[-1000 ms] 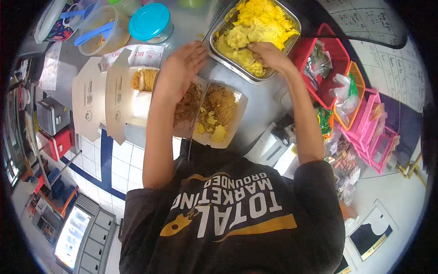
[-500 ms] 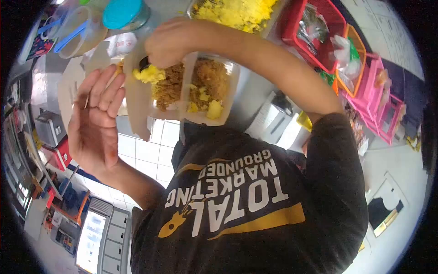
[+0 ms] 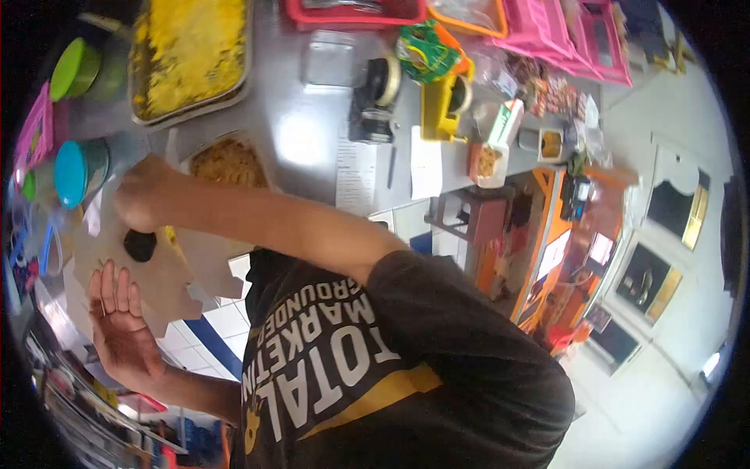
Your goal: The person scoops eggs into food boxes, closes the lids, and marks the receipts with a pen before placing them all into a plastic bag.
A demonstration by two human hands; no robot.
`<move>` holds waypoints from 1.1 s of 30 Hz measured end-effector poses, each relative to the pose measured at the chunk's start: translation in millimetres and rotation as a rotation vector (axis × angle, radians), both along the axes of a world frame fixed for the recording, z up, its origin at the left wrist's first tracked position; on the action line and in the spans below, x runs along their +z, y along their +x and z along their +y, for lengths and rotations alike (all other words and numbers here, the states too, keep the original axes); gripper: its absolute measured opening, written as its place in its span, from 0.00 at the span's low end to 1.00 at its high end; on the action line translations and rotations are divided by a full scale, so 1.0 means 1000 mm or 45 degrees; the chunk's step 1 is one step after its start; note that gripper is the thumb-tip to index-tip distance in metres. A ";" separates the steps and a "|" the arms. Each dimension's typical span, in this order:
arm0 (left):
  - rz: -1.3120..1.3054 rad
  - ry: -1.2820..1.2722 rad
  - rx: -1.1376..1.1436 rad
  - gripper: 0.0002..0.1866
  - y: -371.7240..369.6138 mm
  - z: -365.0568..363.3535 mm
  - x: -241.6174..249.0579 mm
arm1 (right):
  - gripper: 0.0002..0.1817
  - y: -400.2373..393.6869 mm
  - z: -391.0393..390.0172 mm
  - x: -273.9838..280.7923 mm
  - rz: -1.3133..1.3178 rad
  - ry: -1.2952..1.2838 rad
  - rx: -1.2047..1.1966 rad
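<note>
Black spoon [image 3: 141, 245] at nine o'clock, below the right hand [image 3: 147, 194], in its grip; over open carton lids [image 3: 160, 293], touching or not, impossible to tell. More near, between eight and nine, see left hand [image 3: 125, 336] with palm up, holding nothing, its fingers straight and little bit spread. On right hand, fingers curled and closed on the handle, exact pinch hidden. At ten, carton of brown food [image 3: 228, 162]. Farther, toward eleven, metal tray [image 3: 244, 74] with yellow food [image 3: 195, 51].
</note>
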State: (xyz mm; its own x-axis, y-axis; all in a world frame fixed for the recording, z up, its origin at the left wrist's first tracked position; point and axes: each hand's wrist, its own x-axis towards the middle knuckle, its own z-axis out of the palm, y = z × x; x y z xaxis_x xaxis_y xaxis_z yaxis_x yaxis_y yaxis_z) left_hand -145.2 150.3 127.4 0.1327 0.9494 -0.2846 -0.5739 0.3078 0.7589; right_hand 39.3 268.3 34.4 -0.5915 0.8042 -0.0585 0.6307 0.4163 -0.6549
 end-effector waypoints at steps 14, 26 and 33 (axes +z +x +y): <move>-0.394 0.033 -0.571 0.31 0.031 0.061 -0.017 | 0.14 0.073 0.047 -0.028 0.542 -0.176 -1.111; 0.453 0.671 -0.826 0.32 0.171 0.059 0.023 | 0.12 0.146 0.000 -0.006 1.031 -0.025 -0.887; -0.001 0.075 -0.962 0.27 0.292 0.003 0.037 | 0.09 0.221 -0.093 -0.013 0.963 0.187 -0.724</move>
